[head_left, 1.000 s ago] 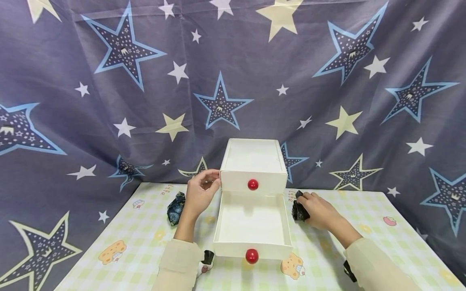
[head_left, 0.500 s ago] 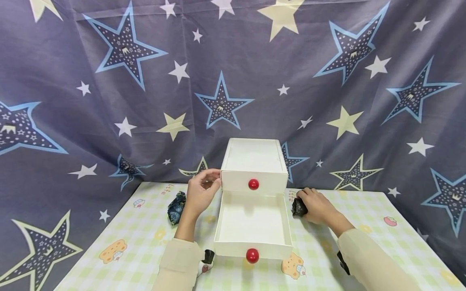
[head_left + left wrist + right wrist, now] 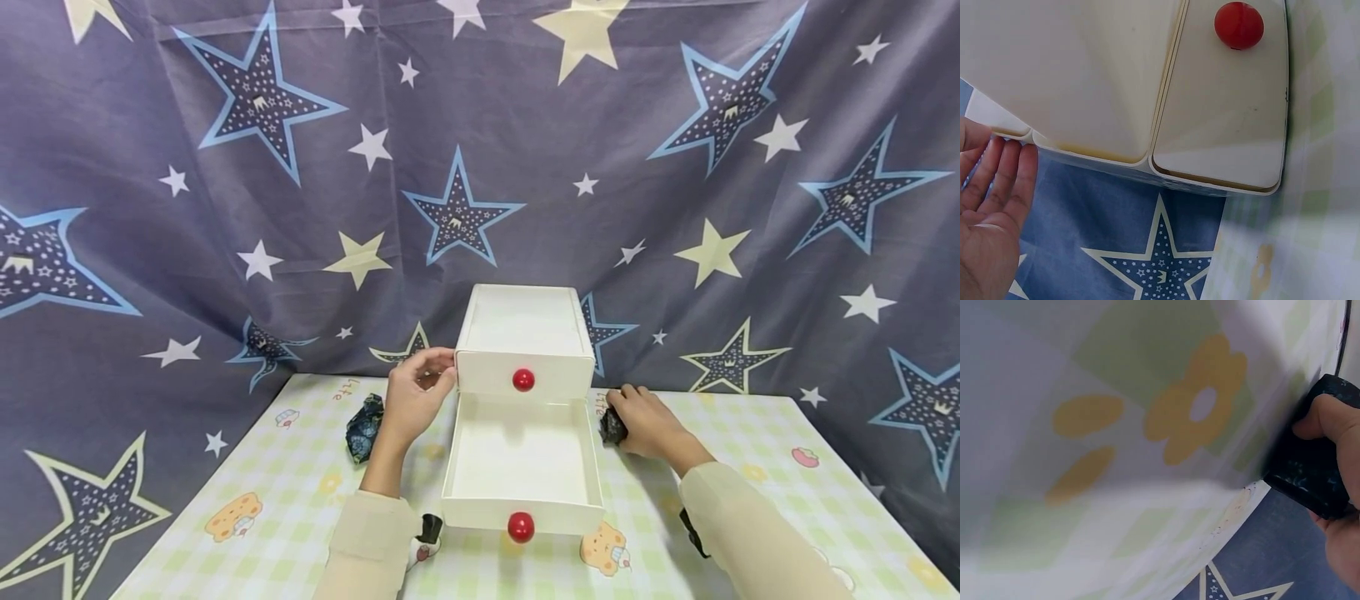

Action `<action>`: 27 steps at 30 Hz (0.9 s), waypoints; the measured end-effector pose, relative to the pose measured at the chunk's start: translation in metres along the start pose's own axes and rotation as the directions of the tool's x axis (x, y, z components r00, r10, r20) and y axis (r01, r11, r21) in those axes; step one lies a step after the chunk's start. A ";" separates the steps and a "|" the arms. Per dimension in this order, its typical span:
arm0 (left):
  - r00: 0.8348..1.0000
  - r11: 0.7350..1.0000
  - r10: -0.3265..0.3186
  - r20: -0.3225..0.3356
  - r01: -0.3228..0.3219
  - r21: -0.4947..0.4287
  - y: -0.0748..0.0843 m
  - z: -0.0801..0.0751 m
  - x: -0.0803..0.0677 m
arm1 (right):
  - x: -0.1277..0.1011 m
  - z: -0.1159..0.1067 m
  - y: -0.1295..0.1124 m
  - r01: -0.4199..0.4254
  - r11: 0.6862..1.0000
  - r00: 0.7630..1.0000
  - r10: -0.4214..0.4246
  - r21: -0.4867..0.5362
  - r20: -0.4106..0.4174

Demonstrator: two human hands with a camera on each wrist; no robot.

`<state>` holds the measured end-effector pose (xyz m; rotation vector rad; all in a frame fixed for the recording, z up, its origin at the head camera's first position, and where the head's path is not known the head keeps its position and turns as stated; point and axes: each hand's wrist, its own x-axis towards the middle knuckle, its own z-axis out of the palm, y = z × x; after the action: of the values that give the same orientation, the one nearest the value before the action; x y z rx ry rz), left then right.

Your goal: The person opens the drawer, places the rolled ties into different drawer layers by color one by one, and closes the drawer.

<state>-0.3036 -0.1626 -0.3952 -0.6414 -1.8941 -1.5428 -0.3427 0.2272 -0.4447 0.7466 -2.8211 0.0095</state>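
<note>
A white two-drawer cabinet (image 3: 525,321) stands at the back of the table, its upper drawer (image 3: 486,372) closed and its lower drawer (image 3: 517,458) pulled out with nothing inside. Both drawers have red knobs. My left hand (image 3: 415,402) touches the cabinet's left side near the upper drawer; the left wrist view shows its fingers (image 3: 1007,172) fairly straight at the cabinet's edge. Right of the cabinet, my right hand (image 3: 648,421) grips a dark, patterned, folded cloth bundle (image 3: 1304,469), thumb on one face. Part of the bundle is hidden by the hand.
A dark blue patterned cloth bundle (image 3: 364,429) lies left of the cabinet on the checked tablecloth (image 3: 300,500). Black wristbands (image 3: 429,530) show at the sleeves. Behind the table hangs a star-patterned curtain (image 3: 315,192).
My right hand has shifted slightly left, toward the cabinet, with the dark cloth bundle in it. The left hand has kept its place at the cabinet's side.
</note>
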 end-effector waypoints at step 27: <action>1.000 1.000 -0.012 -0.004 0.012 -0.002 0.002 0.000 0.000 | -0.007 -0.005 0.008 -0.012 0.998 0.999 0.010 -0.055 -0.047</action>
<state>-0.3020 -0.1626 -0.3939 -0.6287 -1.8972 -1.5522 -0.3395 0.2378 -0.4413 0.7094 -2.7688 -0.0483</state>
